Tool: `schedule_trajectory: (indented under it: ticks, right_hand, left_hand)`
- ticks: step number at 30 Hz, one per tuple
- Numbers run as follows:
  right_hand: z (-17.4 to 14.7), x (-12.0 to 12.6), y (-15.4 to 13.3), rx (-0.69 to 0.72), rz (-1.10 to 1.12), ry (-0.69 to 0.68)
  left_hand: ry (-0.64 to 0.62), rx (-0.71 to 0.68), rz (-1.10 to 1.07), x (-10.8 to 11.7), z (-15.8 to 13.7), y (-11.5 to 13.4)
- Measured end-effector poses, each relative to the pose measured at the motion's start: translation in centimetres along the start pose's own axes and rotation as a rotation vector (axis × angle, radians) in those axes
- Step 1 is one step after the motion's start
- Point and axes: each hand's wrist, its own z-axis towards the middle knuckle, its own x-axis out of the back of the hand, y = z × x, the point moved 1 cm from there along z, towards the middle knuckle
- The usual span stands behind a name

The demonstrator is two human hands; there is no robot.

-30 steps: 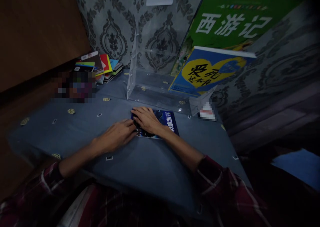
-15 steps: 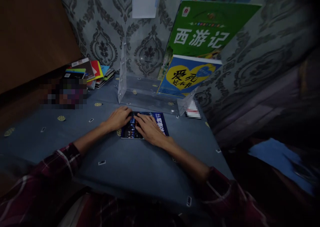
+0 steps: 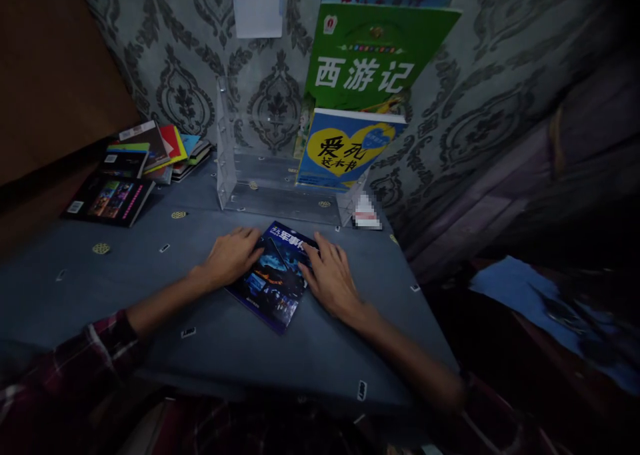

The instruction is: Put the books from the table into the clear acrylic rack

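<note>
A dark blue paperback book [image 3: 274,268] with white Chinese characters across its top lies flat on the table, set at a slant. My left hand [image 3: 233,256] is at its left edge, fingers stretched forward and thumb reaching the cover. On the opposite side, my right hand [image 3: 334,275] has its fingers spread by the right edge, with the tips over the upper right corner. Neither hand is closed round the book. Just beyond stands a clear acrylic rack [image 3: 280,201], holding a blue book with a yellow heart [image 3: 345,151] and a green book [image 3: 380,48] behind it.
Several books [image 3: 160,151] are piled at the back left, with a black-covered book [image 3: 115,198] in front. A blurred white item [image 3: 367,213] sits right of the rack. The table's right edge drops off near a blue cloth [image 3: 520,291]. Patterned wallpaper closes the back.
The book has turned from lying sideways to a slanted position with its title at the far end. My right hand has moved from its cover to the right edge. The view has shifted slightly.
</note>
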Motion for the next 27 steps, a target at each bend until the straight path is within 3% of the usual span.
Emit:
schedule_trajectory:
  ticks: [3, 6, 12, 18, 21, 24, 27]
  right_hand:
    - [-0.9, -1.0, -0.8, -0.070, 0.033, -0.032]
    - [-1.1, -1.6, -1.2, -0.116, 0.063, -0.085]
    - [-0.7, 0.0, -2.0, -0.159, 0.085, -0.206]
    - [-3.0, 1.8, -4.6, -0.139, 0.148, -0.280]
    - [-3.8, 2.1, -5.2, -0.132, 0.185, -0.296]
    - [-3.9, 2.5, -5.2, -0.135, 0.219, -0.310]
    - [-3.8, 2.9, -5.1, -0.134, 0.258, -0.336]
  left_hand:
    - [0.146, -0.186, -0.105, -2.4, 0.2, 0.6]
    - [0.217, -0.250, -0.175, -4.5, 0.4, 0.3]
    - [0.261, -0.161, -0.233, -4.8, 0.0, 0.1]
    - [0.177, -0.072, -0.299, -3.5, 0.7, 0.6]
    - [0.140, 0.037, -0.574, -2.9, 2.1, -0.2]
    - [0.066, 0.265, -0.986, -2.6, 3.3, -1.5]
    - [-0.159, 0.401, -1.370, -2.8, 3.2, -2.1]
